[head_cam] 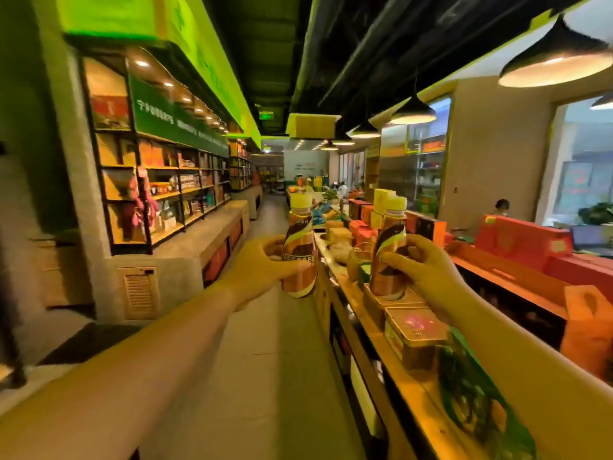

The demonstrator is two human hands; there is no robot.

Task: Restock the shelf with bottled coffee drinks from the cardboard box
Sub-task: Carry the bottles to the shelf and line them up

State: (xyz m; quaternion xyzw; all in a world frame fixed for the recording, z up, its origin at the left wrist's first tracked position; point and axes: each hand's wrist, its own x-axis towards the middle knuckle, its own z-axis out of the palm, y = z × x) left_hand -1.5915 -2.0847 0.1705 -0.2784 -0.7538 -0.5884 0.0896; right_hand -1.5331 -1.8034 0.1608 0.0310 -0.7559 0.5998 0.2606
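Left hand (pixel 262 265): wrapped around the body of a coffee bottle (pixel 299 250), upright, pale cap on top, brown label with partly legible lettering; sits just left of picture centre, over the aisle floor (pixel 265 360).
Right hand (pixel 421 267): closed around a second coffee bottle (pixel 388 257), upright with a slight tilt, its base at or just above a boxed item (pixel 394 302) on the display counter (pixel 374 330); contact cannot be told.
Bottles: near each other, apart, the second at 3 o'clock from the first.
Counter, 3 to 5 o'clock: square tin (pixel 416 332), green packet (pixel 477 400), orange cartons (pixel 524 240).
Wall shelving (pixel 166 190), 9 to 10 o'clock: assorted packaged goods.
Pendant lamps (pixel 557 61), 1 to 2 o'clock, lit
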